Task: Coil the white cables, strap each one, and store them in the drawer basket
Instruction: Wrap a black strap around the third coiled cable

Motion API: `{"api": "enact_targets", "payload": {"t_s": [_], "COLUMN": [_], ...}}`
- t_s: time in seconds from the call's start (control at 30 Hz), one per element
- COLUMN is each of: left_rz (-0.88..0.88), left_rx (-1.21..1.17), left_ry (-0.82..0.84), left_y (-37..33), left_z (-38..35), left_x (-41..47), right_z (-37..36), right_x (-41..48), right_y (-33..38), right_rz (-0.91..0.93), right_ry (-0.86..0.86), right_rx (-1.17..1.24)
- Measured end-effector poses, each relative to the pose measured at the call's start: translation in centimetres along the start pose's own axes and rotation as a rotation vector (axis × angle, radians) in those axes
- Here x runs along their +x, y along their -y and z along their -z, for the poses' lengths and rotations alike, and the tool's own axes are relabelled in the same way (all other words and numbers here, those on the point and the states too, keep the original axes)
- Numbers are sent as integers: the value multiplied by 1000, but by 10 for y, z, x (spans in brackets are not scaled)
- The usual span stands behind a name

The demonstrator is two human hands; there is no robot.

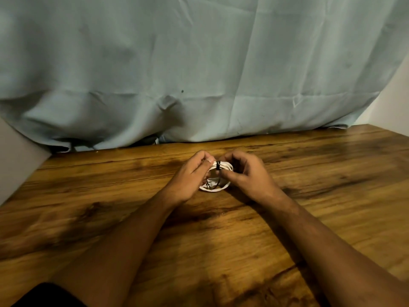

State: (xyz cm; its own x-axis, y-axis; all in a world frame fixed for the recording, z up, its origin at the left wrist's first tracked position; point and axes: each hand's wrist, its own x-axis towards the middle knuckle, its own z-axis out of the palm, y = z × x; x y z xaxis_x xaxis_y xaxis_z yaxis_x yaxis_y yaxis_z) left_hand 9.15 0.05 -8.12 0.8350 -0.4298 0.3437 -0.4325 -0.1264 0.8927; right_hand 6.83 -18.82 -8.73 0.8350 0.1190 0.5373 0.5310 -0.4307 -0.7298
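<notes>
A coiled white cable (pixel 214 189) rests on the wooden table (pixel 221 229), held between both hands near the table's middle. A thin black strap (pixel 218 167) wraps around the coil's far side. My left hand (pixel 191 173) pinches the coil's left side with thumb and fingers. My right hand (pixel 245 173) grips the right side, its thumb pressing beside the strap. Much of the coil is hidden behind the fingers. No drawer or basket is in view.
A pale blue-green cloth (pixel 199 69) hangs behind the table's far edge. A white wall panel (pixel 17 165) stands at the left and another (pixel 389 107) at the right. Dark fabric (pixel 44 295) shows at the bottom left.
</notes>
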Motion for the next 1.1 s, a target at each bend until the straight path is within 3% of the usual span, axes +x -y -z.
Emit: {"api": "enact_targets", "payload": {"t_s": [0.23, 0.6, 0.9, 1.1], "left_rz": [-5, -260, -234, -187], "left_rx": [0, 410, 310, 231], "left_ry": [7, -4, -4, -6], "left_y": [2, 3, 8, 8], "left_z": [0, -5, -7, -7], "left_x": [-1, 0, 0, -1], "right_z": [2, -5, -1, -2], "right_x": [4, 8, 6, 6], "right_y": [4, -4, -4, -2], "right_rz": [52, -222, -274, -248], "right_ry": [-51, -135, -144, -54], "right_rx": [86, 349, 481, 348]}}
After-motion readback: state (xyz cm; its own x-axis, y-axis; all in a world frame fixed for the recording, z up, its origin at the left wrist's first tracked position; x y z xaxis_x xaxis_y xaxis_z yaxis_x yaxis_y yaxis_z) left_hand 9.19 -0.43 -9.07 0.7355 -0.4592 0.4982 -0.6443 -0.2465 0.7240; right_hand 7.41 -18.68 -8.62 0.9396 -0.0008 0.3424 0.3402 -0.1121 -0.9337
